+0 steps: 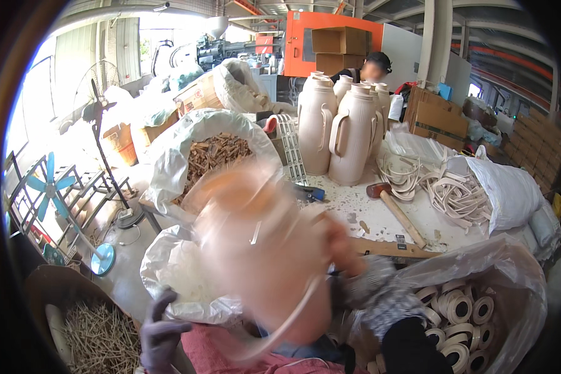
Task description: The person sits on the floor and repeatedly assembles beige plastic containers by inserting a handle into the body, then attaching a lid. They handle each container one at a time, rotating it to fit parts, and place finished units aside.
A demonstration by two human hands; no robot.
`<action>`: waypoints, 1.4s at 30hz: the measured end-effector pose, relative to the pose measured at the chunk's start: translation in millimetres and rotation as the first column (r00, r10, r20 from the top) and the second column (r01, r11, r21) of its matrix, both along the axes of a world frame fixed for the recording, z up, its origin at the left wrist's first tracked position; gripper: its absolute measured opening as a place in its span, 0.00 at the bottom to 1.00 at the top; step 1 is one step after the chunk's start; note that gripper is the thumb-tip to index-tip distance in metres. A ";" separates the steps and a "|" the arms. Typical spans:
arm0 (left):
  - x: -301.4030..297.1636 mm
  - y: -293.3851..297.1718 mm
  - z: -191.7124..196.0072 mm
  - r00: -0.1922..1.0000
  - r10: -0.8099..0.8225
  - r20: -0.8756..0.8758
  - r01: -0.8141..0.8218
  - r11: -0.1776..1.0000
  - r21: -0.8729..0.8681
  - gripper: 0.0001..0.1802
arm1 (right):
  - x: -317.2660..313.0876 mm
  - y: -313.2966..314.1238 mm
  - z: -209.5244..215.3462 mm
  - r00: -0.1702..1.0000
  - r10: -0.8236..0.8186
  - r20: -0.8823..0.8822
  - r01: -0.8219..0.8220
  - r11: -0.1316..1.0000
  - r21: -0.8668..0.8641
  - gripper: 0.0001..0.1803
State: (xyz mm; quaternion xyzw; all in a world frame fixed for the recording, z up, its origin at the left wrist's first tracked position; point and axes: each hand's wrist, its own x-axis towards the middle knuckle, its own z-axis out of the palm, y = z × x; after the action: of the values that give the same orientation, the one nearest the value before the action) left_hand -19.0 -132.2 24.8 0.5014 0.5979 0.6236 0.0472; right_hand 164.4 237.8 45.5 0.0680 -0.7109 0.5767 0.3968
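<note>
A blurred, tilted beige jug is held up in front of the surface's near edge. Of the hands, the right is closed on its side, finger detail smeared; the gloved left hangs empty, fingers spread, apart from it. Toward the surface's far edge stand similar jugs; a mallet lies nearer the near edge, beige strips toward the right edge.
</note>
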 end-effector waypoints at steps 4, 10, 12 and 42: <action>11.9 3.4 -63.8 0.926 -0.061 0.372 0.156 0.960 -0.232 0.11 | 69.7 79.0 21.8 0.798 -0.599 -0.064 0.574 0.788 -0.224 0.07; 9.8 23.6 -95.2 0.835 0.024 0.550 0.220 0.901 -0.374 0.10 | 44.2 224.8 -5.3 0.253 -0.962 -0.107 0.965 0.243 0.095 0.21; 14.0 38.0 -89.0 0.884 0.072 0.462 0.140 0.902 -0.408 0.08 | 21.0 258.8 3.1 0.018 -0.991 -0.131 0.980 -0.009 0.200 0.19; 115.2 -233.9 -289.1 0.248 0.953 0.174 -0.708 0.301 -0.639 0.14 | -79.1 199.8 -142.6 0.569 -0.502 0.652 0.263 0.862 0.434 0.21</action>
State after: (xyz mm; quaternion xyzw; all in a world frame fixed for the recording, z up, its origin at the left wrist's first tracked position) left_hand 96.2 -366.1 -264.3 -0.1300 0.8535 0.5038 -0.0296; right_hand 85.4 437.6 -97.0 -0.2745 -0.8824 0.3413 0.1719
